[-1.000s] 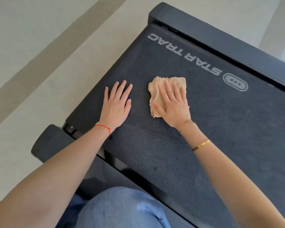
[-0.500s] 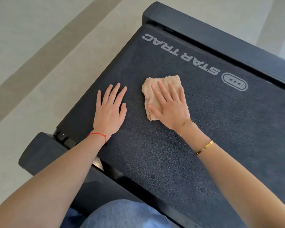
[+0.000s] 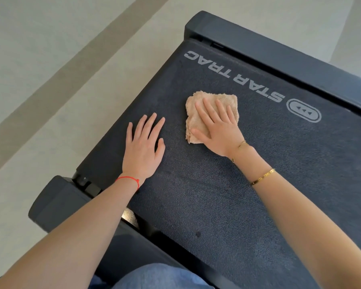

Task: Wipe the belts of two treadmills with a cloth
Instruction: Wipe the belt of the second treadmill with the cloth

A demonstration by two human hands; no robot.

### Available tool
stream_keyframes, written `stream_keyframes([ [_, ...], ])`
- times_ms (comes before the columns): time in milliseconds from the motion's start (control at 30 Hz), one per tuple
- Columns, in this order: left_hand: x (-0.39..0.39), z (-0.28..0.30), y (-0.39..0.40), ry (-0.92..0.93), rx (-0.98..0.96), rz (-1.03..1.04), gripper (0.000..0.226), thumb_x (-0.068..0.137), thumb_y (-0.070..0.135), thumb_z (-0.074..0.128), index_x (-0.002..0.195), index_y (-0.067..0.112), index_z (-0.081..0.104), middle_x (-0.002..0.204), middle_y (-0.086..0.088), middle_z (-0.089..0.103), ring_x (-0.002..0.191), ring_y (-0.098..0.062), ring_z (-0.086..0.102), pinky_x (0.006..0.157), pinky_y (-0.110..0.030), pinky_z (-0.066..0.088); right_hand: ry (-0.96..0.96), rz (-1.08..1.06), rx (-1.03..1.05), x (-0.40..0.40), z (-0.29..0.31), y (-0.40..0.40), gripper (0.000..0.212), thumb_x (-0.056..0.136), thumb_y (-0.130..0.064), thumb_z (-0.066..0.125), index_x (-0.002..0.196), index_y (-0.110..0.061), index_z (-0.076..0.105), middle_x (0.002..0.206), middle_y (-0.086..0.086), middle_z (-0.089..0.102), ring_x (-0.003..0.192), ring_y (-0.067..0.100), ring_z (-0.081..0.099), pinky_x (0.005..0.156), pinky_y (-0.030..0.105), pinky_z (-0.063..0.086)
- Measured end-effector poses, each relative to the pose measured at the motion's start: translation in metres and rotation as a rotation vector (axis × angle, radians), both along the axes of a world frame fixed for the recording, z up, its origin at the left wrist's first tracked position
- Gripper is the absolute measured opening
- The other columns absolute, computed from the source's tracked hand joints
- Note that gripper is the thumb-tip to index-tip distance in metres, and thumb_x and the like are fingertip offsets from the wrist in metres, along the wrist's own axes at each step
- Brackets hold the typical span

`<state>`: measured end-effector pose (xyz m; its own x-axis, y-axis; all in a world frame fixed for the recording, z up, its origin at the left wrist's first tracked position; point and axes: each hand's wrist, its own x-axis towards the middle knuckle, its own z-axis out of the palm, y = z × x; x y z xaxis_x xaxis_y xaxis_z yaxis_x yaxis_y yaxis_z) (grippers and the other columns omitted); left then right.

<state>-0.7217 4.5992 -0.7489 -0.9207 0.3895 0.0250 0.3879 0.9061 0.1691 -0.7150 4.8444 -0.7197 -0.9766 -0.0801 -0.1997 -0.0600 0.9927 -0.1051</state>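
Observation:
A dark textured treadmill belt (image 3: 227,195) with a grey STAR TRAC logo (image 3: 233,77) fills the middle of the view. A folded tan cloth (image 3: 196,107) lies on the belt near its rear end. My right hand (image 3: 217,128) lies flat on the cloth, fingers spread, pressing it against the belt. My left hand (image 3: 143,147) rests flat on the bare belt to the left of the cloth, fingers apart, holding nothing. Only this one treadmill is in view.
The black rear end cap (image 3: 269,51) runs across the top right, and a black side rail with a rounded corner cover (image 3: 54,203) sits at lower left. Pale floor (image 3: 50,69) with a darker stripe surrounds the machine. My knee in blue jeans (image 3: 154,276) is at the bottom.
The cloth under my right hand has slid a little along the belt away from the logo. My left hand stays flat on the belt. The view has shifted slightly.

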Motion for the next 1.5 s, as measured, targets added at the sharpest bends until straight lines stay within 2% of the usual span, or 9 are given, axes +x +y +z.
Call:
stream_keyframes([
  [233, -0.001, -0.001, 0.000, 0.004, -0.015, 0.006, 0.056, 0.102, 0.038, 0.020, 0.157, 0.027, 0.024, 0.165, 0.000, 0.023, 0.153, -0.023, 0.017, 0.123, -0.056, 0.014, 0.040, -0.105, 0.083, 0.029, -0.011, 0.005, 0.069, 0.097, -0.063, 0.010, 0.157, -0.034, -0.006, 0.166, -0.002, -0.005, 0.151, 0.036, -0.003, 0.120, 0.059, 0.001],
  [467, -0.001, -0.001, 0.001, 0.005, -0.033, 0.008, 0.055, 0.103, 0.037, 0.023, 0.157, 0.026, 0.024, 0.165, -0.001, 0.022, 0.153, -0.024, 0.016, 0.123, -0.056, 0.014, 0.032, -0.556, -0.019, -0.045, -0.013, -0.033, 0.058, 0.104, -0.047, 0.007, 0.156, -0.028, -0.010, 0.165, 0.006, -0.013, 0.150, 0.038, -0.012, 0.118, 0.061, -0.005],
  [700, 0.000, -0.001, -0.002, 0.017, -0.016, -0.008, 0.056, 0.102, 0.036, 0.023, 0.157, 0.025, 0.025, 0.164, 0.000, 0.024, 0.152, -0.023, 0.017, 0.122, -0.055, 0.015, 0.079, -0.067, -0.040, -0.002, -0.014, -0.033, 0.057, 0.103, -0.051, 0.012, 0.157, -0.036, 0.001, 0.166, -0.006, -0.001, 0.152, 0.031, -0.003, 0.122, 0.052, -0.004],
  [933, -0.001, -0.001, 0.000, 0.002, -0.031, 0.003, 0.056, 0.102, 0.037, 0.023, 0.157, 0.026, 0.024, 0.165, -0.001, 0.023, 0.153, -0.024, 0.017, 0.122, -0.056, 0.015, 0.070, -0.583, -0.069, -0.060, -0.008, 0.023, 0.057, 0.105, -0.044, 0.010, 0.158, -0.025, -0.004, 0.166, 0.003, -0.005, 0.152, 0.032, -0.006, 0.122, 0.051, -0.007],
  [1000, 0.000, -0.001, 0.001, 0.011, -0.031, 0.001, 0.056, 0.101, 0.036, 0.024, 0.157, 0.026, 0.025, 0.164, -0.001, 0.024, 0.152, -0.024, 0.018, 0.122, -0.056, 0.015, 0.102, -0.530, -0.068, -0.082, -0.007, -0.004, 0.056, 0.106, -0.036, 0.014, 0.158, -0.019, 0.002, 0.166, 0.009, 0.004, 0.151, 0.035, 0.003, 0.122, 0.049, -0.001],
  [1067, -0.001, 0.000, 0.001, 0.017, -0.028, -0.003, 0.056, 0.101, 0.035, 0.025, 0.157, 0.026, 0.025, 0.164, 0.000, 0.024, 0.152, -0.023, 0.018, 0.122, -0.055, 0.015, 0.130, -0.319, -0.070, -0.088, -0.008, -0.036, 0.056, 0.106, -0.030, 0.020, 0.158, -0.016, 0.005, 0.165, 0.011, 0.007, 0.151, 0.034, 0.007, 0.122, 0.047, 0.000],
  [1200, -0.001, -0.001, 0.000, 0.012, -0.036, -0.007, 0.057, 0.102, 0.035, 0.023, 0.157, 0.025, 0.024, 0.165, -0.001, 0.023, 0.152, -0.023, 0.017, 0.122, -0.055, 0.015, 0.103, 0.014, -0.069, -0.070, -0.012, -0.042, 0.056, 0.107, -0.043, 0.018, 0.158, -0.024, 0.005, 0.166, -0.002, 0.004, 0.153, 0.025, 0.001, 0.122, 0.044, -0.005],
  [1333, 0.000, -0.002, 0.000, 0.009, -0.037, 0.000, 0.057, 0.102, 0.036, 0.022, 0.157, 0.026, 0.024, 0.165, 0.000, 0.022, 0.152, -0.023, 0.017, 0.123, -0.055, 0.015, 0.079, -0.125, 0.032, -0.103, -0.013, 0.006, 0.063, 0.103, -0.053, 0.015, 0.158, -0.027, -0.001, 0.166, -0.002, -0.002, 0.152, 0.027, -0.003, 0.121, 0.052, -0.001],
  [1500, 0.000, -0.001, 0.002, -0.003, -0.044, 0.007, 0.057, 0.101, 0.038, 0.020, 0.157, 0.027, 0.024, 0.165, 0.000, 0.022, 0.153, -0.023, 0.017, 0.122, -0.056, 0.016, 0.063, -0.299, -0.080, -0.173, -0.006, -0.001, 0.058, 0.106, -0.041, 0.009, 0.158, -0.018, -0.005, 0.166, 0.003, -0.007, 0.152, 0.027, -0.009, 0.122, 0.046, -0.008],
])
